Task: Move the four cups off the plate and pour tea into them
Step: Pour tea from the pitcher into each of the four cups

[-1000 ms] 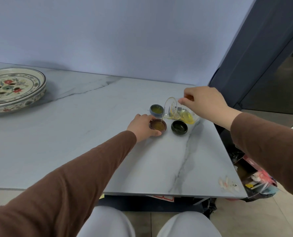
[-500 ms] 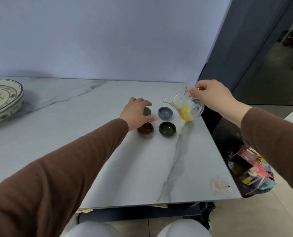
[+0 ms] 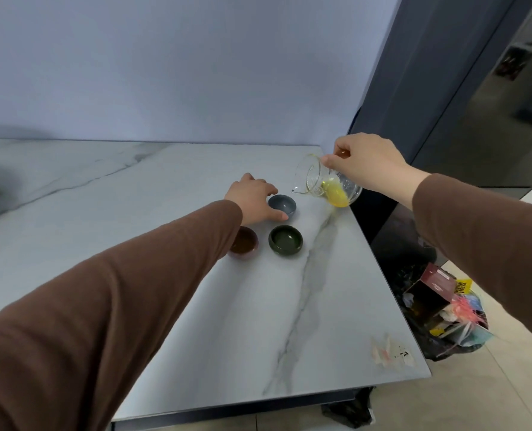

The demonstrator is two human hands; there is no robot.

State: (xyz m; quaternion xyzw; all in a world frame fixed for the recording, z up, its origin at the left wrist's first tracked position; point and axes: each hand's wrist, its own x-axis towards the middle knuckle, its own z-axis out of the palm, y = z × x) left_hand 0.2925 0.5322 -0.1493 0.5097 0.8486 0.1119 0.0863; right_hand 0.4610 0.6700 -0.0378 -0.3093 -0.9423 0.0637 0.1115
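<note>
On the marble tabletop [image 3: 165, 275], w/ the grey cup [image 3: 282, 205] as landmark: brown cup [image 3: 243, 243] front-left, our left hand [image 3: 253, 199] cupped round it, touching; green cup [image 3: 285, 240] just in front; right hand [image 3: 368, 164] pinches tilted glass pitcher [image 3: 325, 185], tea inside, above-right.

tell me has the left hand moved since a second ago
Yes. The left hand has gone from the brown cup back to the grey cup, toward the wall.
</note>
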